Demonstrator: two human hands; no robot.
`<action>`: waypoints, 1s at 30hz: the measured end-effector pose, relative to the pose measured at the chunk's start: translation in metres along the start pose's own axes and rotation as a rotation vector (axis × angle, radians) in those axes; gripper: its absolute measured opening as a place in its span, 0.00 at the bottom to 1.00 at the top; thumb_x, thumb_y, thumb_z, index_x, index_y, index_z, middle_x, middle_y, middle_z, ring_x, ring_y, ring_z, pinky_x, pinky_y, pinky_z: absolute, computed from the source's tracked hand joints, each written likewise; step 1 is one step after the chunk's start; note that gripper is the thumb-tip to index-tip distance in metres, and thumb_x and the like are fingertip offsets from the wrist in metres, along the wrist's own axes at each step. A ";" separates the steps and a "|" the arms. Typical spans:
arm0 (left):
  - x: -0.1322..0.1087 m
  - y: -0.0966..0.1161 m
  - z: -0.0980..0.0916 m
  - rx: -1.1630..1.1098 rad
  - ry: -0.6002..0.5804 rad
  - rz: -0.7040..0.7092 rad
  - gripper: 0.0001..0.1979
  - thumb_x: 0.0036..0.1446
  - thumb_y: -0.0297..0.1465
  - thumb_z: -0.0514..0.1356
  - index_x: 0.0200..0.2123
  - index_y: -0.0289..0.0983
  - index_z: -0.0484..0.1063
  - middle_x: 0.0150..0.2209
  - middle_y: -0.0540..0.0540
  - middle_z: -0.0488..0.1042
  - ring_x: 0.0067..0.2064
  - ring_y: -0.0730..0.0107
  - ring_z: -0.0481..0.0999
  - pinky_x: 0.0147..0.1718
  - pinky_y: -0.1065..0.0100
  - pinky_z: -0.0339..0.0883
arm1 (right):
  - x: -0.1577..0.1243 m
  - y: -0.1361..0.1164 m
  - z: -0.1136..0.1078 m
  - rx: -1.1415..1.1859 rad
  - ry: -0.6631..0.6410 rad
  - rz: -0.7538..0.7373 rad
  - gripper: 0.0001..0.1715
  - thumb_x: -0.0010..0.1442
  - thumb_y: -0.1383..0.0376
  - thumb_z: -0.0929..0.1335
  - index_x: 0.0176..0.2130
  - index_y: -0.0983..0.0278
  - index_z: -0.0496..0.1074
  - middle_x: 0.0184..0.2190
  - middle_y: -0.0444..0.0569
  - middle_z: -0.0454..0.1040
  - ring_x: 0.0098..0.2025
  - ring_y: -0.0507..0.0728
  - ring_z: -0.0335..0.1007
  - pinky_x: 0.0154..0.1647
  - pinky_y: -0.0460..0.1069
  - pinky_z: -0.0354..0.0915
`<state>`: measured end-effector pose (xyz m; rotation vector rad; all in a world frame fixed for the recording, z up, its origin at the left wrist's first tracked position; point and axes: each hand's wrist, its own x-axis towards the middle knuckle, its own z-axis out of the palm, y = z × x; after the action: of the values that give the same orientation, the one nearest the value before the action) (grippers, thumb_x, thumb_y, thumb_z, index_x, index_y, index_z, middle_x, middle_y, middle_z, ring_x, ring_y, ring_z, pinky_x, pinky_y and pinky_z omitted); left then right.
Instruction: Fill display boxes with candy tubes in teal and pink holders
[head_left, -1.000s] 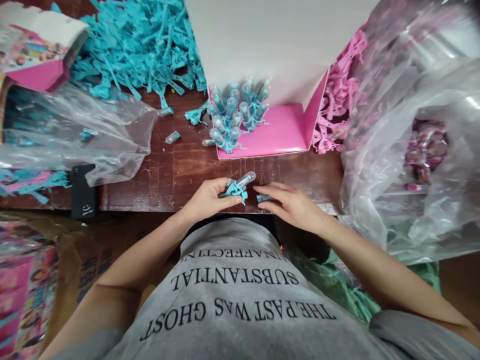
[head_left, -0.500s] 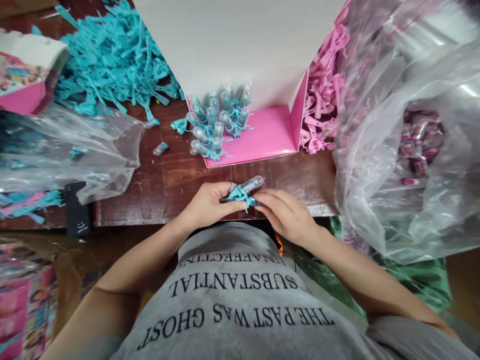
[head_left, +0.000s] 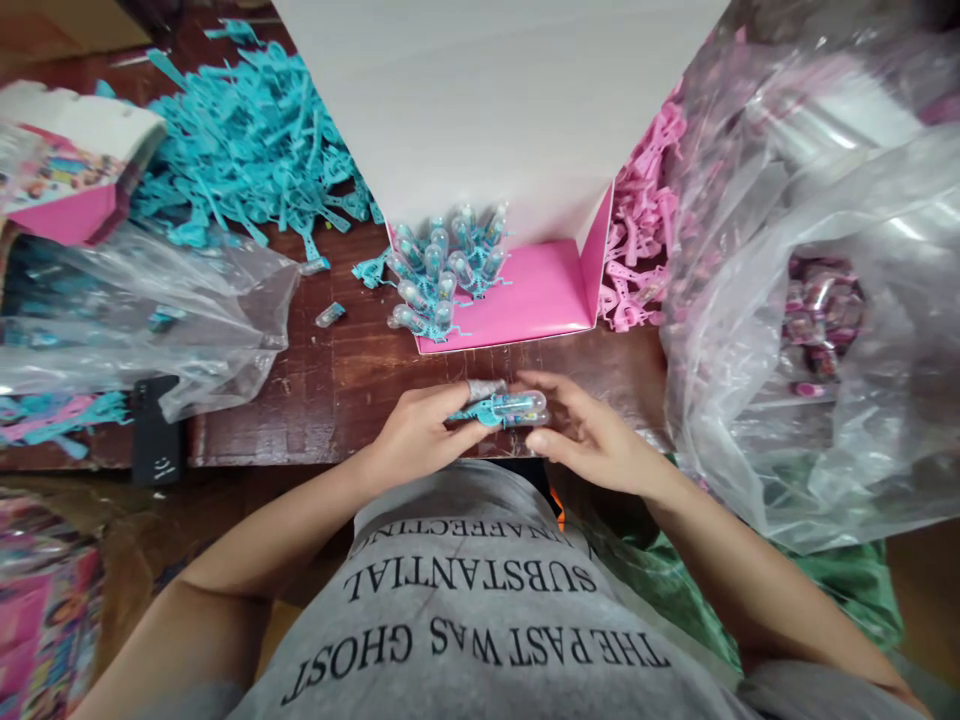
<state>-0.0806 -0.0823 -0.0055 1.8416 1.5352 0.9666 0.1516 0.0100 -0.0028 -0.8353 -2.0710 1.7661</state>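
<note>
And here's the L hand (head_left: 420, 430) at the bench's (head_left: 360, 400) near edge, roughly mid-length, fingers closed on a blue clip (head_left: 474, 412), thumb on the near side! Clear capsules (head_left: 523, 406) stick out from the clip, tips toward the R hand (head_left: 600, 435). R fingers are curved & parted, thumb apart from index, w/ the capsule ends in btwn; can't tell if any fingertip touches. Greyish wrap (head_left: 486, 389) on an L finger, just beside the clip.

Just beyond: the open white-and-pink box (head_left: 555, 290), its L part packed w/ upright & tilted capsules on blue clips (head_left: 427, 290), pink floor bare on the R. Loose capsule (head_left: 330, 315) lies L of the box, nr a clear bag (head_left: 255, 320) toward the bench's L end. Blue clip pile (head_left: 247, 140) at far L, pink clip pile (head_left: 645, 220) along the box's R side. Big clear bag (head_left: 780, 480) w/ pinkish pcs (head_left: 825, 310) fills the R end, hanging over the near edge. Black phone (head_left: 157, 440) pokes past the near edge, L end.
</note>
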 end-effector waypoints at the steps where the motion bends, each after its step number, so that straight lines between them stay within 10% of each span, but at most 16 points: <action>1: 0.001 0.001 0.000 0.015 0.021 -0.027 0.16 0.68 0.35 0.66 0.57 0.40 0.76 0.46 0.47 0.86 0.42 0.68 0.87 0.41 0.70 0.79 | 0.003 -0.004 0.000 -0.040 0.020 -0.074 0.41 0.65 0.48 0.75 0.68 0.63 0.66 0.57 0.57 0.79 0.48 0.57 0.81 0.46 0.52 0.78; 9: 0.032 -0.014 -0.050 0.516 0.306 0.163 0.26 0.66 0.53 0.65 0.57 0.40 0.74 0.62 0.38 0.79 0.66 0.48 0.75 0.66 0.47 0.67 | 0.047 -0.044 -0.050 -0.571 0.275 -0.333 0.18 0.70 0.54 0.72 0.55 0.56 0.80 0.52 0.50 0.83 0.51 0.62 0.82 0.56 0.60 0.76; 18: 0.056 -0.048 -0.058 0.430 0.201 0.042 0.13 0.74 0.43 0.56 0.39 0.46 0.76 0.64 0.53 0.78 0.70 0.55 0.71 0.73 0.42 0.52 | 0.134 -0.069 -0.054 -1.191 -0.189 -0.071 0.14 0.71 0.58 0.70 0.44 0.66 0.81 0.41 0.53 0.83 0.45 0.62 0.80 0.45 0.53 0.68; 24: 0.050 -0.045 -0.071 0.336 0.249 0.038 0.15 0.74 0.44 0.54 0.40 0.44 0.76 0.62 0.49 0.79 0.72 0.53 0.69 0.75 0.40 0.46 | 0.141 -0.062 -0.053 -1.128 -0.129 -0.233 0.14 0.70 0.53 0.72 0.43 0.61 0.80 0.41 0.50 0.83 0.41 0.60 0.79 0.39 0.53 0.68; 30: 0.051 -0.096 -0.131 0.458 0.511 -0.124 0.12 0.73 0.42 0.56 0.49 0.44 0.76 0.58 0.43 0.80 0.67 0.52 0.72 0.71 0.45 0.57 | 0.138 -0.048 -0.055 -1.198 -0.160 -0.182 0.25 0.74 0.47 0.67 0.41 0.65 0.79 0.38 0.54 0.81 0.38 0.60 0.78 0.36 0.53 0.65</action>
<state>-0.2378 -0.0181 0.0048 1.8439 2.3101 1.1574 0.0632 0.1328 0.0346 -0.6874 -3.1374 0.3463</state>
